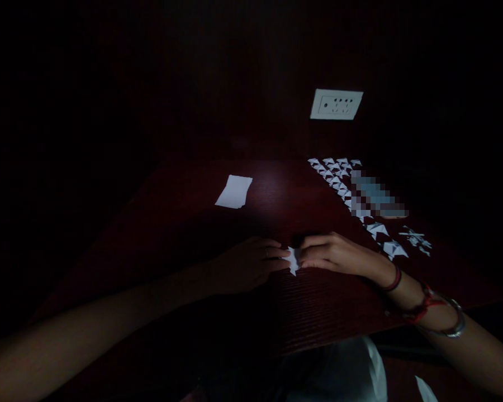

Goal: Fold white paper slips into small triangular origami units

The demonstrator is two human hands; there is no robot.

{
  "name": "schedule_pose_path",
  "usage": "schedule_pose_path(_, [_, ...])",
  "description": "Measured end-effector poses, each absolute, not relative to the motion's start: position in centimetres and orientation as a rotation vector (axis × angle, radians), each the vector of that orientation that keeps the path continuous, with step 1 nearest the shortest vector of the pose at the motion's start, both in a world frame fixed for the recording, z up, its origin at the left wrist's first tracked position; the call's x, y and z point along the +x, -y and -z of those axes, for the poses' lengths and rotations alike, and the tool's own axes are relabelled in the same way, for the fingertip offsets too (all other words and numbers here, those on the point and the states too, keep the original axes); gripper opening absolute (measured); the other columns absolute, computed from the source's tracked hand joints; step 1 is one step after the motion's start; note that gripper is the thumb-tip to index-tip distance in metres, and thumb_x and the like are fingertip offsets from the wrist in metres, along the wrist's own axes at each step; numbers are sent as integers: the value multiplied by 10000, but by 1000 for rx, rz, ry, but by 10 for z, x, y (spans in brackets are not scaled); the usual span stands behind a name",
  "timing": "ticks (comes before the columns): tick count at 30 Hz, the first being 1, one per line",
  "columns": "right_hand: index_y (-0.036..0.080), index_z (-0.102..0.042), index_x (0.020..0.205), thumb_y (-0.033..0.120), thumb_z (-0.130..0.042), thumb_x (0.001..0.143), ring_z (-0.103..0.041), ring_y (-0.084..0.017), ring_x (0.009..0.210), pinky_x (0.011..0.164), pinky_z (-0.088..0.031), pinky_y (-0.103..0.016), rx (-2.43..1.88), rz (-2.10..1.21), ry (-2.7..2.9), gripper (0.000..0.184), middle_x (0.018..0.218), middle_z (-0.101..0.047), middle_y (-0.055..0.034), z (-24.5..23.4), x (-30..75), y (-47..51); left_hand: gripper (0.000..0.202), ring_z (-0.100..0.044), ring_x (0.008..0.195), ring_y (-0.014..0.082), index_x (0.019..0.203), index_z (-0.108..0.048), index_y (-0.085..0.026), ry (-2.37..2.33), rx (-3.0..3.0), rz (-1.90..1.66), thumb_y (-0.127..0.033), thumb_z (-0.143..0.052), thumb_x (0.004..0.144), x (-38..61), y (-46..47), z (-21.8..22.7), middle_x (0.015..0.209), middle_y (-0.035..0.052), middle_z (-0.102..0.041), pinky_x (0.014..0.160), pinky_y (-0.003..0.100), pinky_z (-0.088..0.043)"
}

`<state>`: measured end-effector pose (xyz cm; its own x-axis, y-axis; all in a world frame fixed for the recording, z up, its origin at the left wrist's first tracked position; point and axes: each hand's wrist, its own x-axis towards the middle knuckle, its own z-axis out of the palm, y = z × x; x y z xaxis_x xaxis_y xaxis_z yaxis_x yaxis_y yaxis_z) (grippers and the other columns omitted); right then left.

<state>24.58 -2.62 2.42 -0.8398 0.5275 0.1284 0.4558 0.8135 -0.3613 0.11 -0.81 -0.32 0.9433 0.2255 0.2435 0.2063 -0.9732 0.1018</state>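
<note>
A small folded paper piece [294, 260], white with pointed corners, lies on the dark red table [184, 240] between my two hands. From the left, the fingertips of my left hand [254, 265] press on it; a ring shows on one finger. My right hand [329, 251] pinches its right side, with thumb and fingers close together. Beyond my hands is a stack of white paper sheets [235, 191]. Rows of similar folded paper pieces [338, 183] run along the right side of the table, the nearest one [394, 249] close to my right wrist.
A blurred-out flat object [377, 192] lies right of the rows. Thin paper scraps [417, 240] are piled nearer me. A white wall socket [336, 104] sits above the table's back edge. Bracelets [427, 304] circle my right forearm. The surroundings are very dark.
</note>
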Motion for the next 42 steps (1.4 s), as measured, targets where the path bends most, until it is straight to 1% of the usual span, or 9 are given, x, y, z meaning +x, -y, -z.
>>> schedule_pose_path(3, [155, -584, 910, 310, -355, 867, -503, -93, 685, 628, -410, -207, -797, -418, 2758, 280, 807, -516, -32, -24, 241, 27, 419, -321, 1165, 200, 1208, -362, -262, -345, 3033, -361, -127, -408, 815, 1, 8, 3, 1259, 12, -403, 934, 382, -301])
schedule_pose_path(6, [145, -566, 894, 313, -340, 874, -486, -91, 666, 616, -403, -210, -851, -390, 2758, 282, 790, -498, -31, -23, 236, 27, 438, -304, 1176, 206, 1208, -363, -275, -334, 3036, -378, -118, -421, 802, 1, 8, 4, 1256, 13, -404, 940, 391, -295])
schedule_pose_path(12, [122, -544, 880, 307, -312, 883, -483, -99, 694, 628, -403, -224, -901, -346, 2748, 297, 812, -490, -51, -19, 230, 26, 406, -310, 1169, 204, 1184, -384, -259, -335, 3027, -382, -107, -406, 808, 4, 10, 0, 1240, 21, -418, 935, 393, -302])
schedule_pose_path(16, [114, -532, 877, 295, -302, 886, -471, -98, 668, 606, -395, -224, -916, -272, 2767, 293, 803, -481, -51, -17, 228, 26, 389, -308, 1166, 210, 1159, -409, -241, -330, 3042, -375, -94, -409, 799, 5, 12, -3, 1238, 32, -415, 929, 385, -309])
schedule_pose_path(19, [118, -525, 881, 290, -310, 884, -464, -96, 655, 600, -386, -221, -940, -220, 2783, 275, 799, -475, -46, -17, 227, 26, 339, -341, 1143, 211, 1134, -436, -242, -372, 3060, -410, -112, -399, 823, 7, 13, -4, 1224, 45, -425, 905, 386, -324])
schedule_pose_path(21, [125, -526, 869, 291, -316, 882, -460, -95, 651, 598, -380, -219, -945, -209, 2786, 268, 793, -474, -42, -17, 227, 26, 317, -379, 1113, 192, 1132, -439, -236, -369, 3052, -425, -124, -391, 840, 8, 14, -5, 1187, 45, -461, 894, 366, -333])
schedule_pose_path(25, [126, -526, 849, 301, -315, 881, -457, -97, 648, 597, -375, -216, -938, -250, 2776, 276, 780, -475, -41, -16, 227, 26, 317, -412, 1089, 166, 1143, -428, -214, -321, 3038, -425, -111, -387, 846, 7, 16, -6, 1139, 31, -511, 893, 334, -335])
schedule_pose_path(34, [120, -522, 827, 301, -324, 878, -452, -102, 636, 590, -373, -221, -931, -340, 2728, 274, 759, -483, -43, -14, 226, 23, 332, -383, 1132, 173, 1183, -402, -252, -356, 3037, -432, -152, -384, 867, 4, 15, 4, 1190, 10, -484, 920, 346, -316])
schedule_pose_path(42, [120, -534, 801, 284, -375, 861, -465, -98, 652, 601, -379, -212, -906, -491, 2627, 236, 739, -497, -32, -15, 232, 19, 367, -400, 1114, 177, 1178, -414, -257, -359, 3029, -439, -121, -405, 837, 3, 14, 4, 1163, 18, -499, 897, 342, -346])
